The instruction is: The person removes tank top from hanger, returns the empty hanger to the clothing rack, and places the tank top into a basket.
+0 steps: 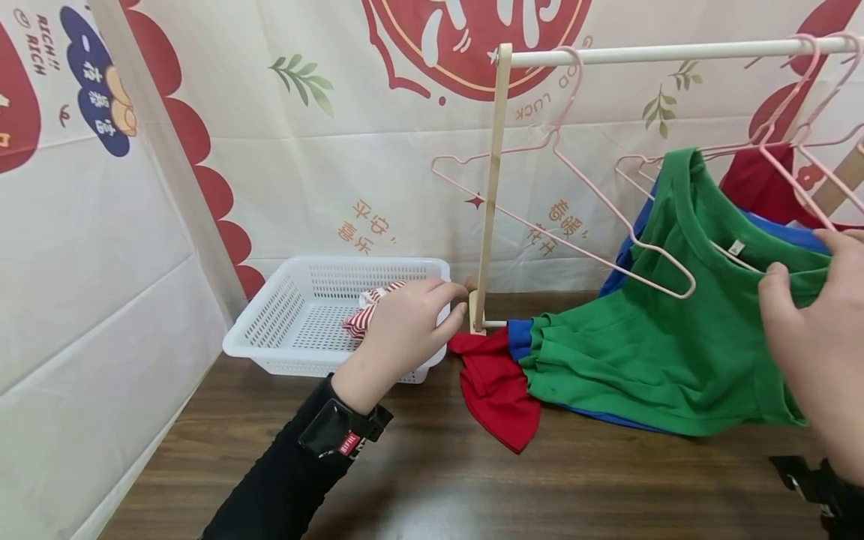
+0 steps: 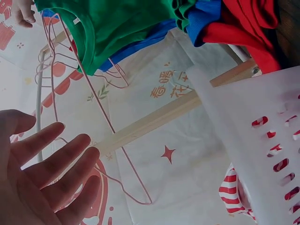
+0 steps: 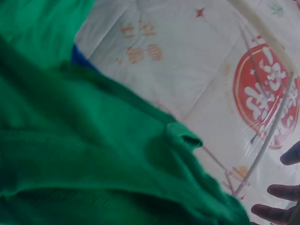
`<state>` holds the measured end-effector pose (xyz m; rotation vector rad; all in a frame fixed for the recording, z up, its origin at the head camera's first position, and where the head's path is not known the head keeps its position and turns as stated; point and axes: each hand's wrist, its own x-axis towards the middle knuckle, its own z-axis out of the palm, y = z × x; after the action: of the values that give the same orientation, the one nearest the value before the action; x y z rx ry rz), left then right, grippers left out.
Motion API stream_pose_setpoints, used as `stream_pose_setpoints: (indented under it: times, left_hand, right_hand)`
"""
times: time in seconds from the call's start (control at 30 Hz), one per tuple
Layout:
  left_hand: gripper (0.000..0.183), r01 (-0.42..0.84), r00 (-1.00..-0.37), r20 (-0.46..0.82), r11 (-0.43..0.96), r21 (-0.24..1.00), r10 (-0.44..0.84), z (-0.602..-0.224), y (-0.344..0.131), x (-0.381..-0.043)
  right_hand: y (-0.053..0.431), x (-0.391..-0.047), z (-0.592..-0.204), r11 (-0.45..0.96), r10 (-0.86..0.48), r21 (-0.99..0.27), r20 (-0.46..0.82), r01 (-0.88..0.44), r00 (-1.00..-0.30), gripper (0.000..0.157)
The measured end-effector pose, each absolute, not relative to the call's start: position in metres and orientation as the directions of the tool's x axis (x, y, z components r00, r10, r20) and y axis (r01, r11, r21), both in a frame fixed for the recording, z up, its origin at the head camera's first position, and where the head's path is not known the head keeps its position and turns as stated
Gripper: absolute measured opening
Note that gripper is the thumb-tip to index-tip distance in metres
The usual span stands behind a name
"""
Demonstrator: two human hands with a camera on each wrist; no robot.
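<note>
My left hand (image 1: 412, 319) hovers over the right end of the white basket (image 1: 270, 345), fingers loosely bent and holding nothing; the left wrist view shows them spread. Red-and-white striped cloth (image 1: 361, 322) lies in the basket, partly hidden behind that hand. At the right, a green long-sleeved top (image 1: 675, 322) hangs from a pink hanger on the rack. My right hand (image 1: 820, 315) is beside its neckline, thumb and fingers apart; its fingertips (image 3: 281, 192) show at the edge of the right wrist view. A bare pink hanger (image 1: 628, 217) hangs left of the green top, overlapping it.
The rack's white rail (image 1: 648, 54) runs along the top from a wooden post (image 1: 494, 187). Blue (image 1: 520, 337) and red (image 1: 506, 397) garments hang behind the green top, their sleeves reaching the brown table (image 1: 439, 480). A printed cloth (image 1: 378, 165) covers the back.
</note>
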<state>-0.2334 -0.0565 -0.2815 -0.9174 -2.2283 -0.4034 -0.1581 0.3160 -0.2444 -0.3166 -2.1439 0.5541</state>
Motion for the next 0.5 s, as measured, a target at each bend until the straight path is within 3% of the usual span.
stream_pose_setpoints:
  times: [0.33,0.5]
  left_hand:
    - [0.022,0.715,-0.537,0.680,0.697,0.053,0.499,-0.283,-0.056,-0.234]
    - [0.022,0.718,-0.540,0.672,0.694,0.054,0.506,-0.285,-0.056,-0.236]
  right_hand:
    - [0.335,-0.172,-0.245,0.834,0.472,-0.549,0.653,0.059,-0.592,0.057]
    - [0.339,-0.182,-0.238,0.852,0.461,-0.514,0.647,0.100,-0.607,0.055]
